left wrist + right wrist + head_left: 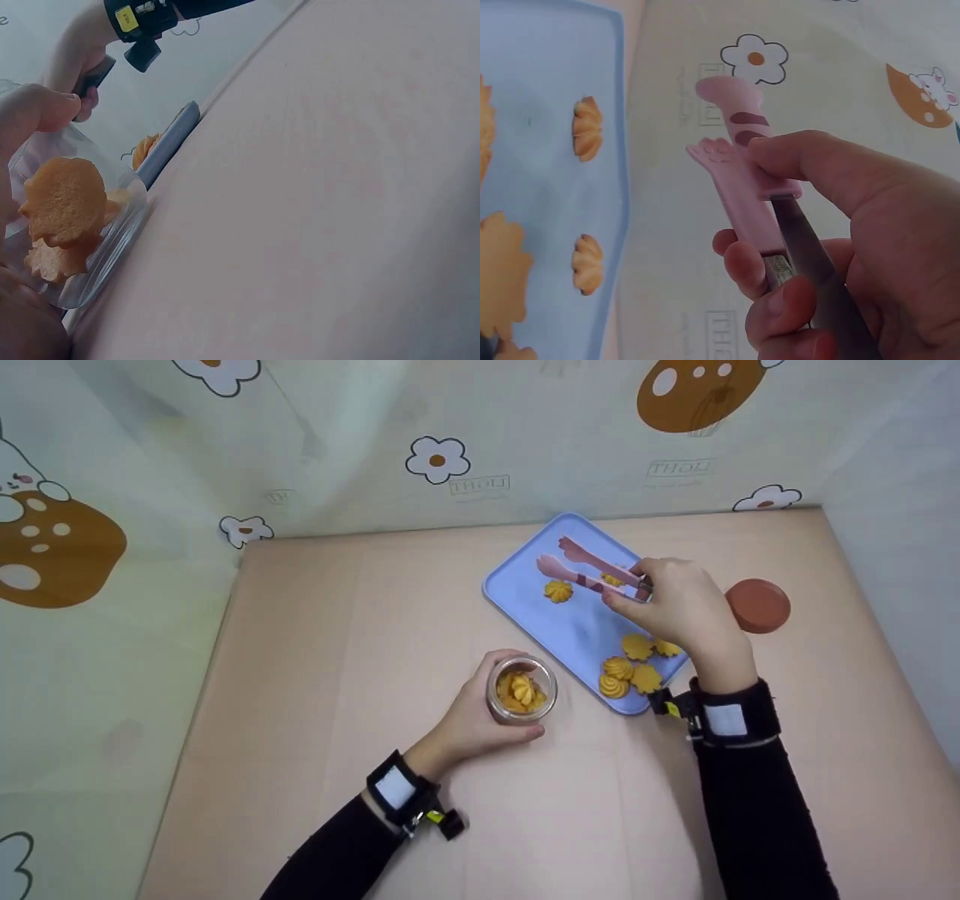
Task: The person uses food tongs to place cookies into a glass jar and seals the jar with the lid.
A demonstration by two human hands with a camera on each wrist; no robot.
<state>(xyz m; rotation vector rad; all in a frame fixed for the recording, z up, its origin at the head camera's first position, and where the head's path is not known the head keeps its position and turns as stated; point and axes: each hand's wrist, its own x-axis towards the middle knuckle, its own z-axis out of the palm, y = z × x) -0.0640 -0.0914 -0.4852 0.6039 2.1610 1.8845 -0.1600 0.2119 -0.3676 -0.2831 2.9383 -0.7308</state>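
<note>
My right hand (686, 604) grips a pair of pink paw-tipped tongs (589, 568) above the blue tray (547, 619). In the right wrist view the tongs' two tips (731, 97) stand apart with nothing between them. Below them on the tray lie a swirled cookie (558, 591) and another partly hidden by the tongs. Several more cookies (637, 647) are grouped at the tray's near right end. My left hand (472, 712) curls round a clear jar (551, 701) with cookies inside. The left wrist view shows cookies (66, 199) through the jar's wall.
A round reddish-brown lid (759, 605) lies on the table right of the tray, beside my right wrist. The table (300, 660) has a pale pinkish cover. Printed curtains (360, 442) rise along its back and left edges, with a plain pale one at the right.
</note>
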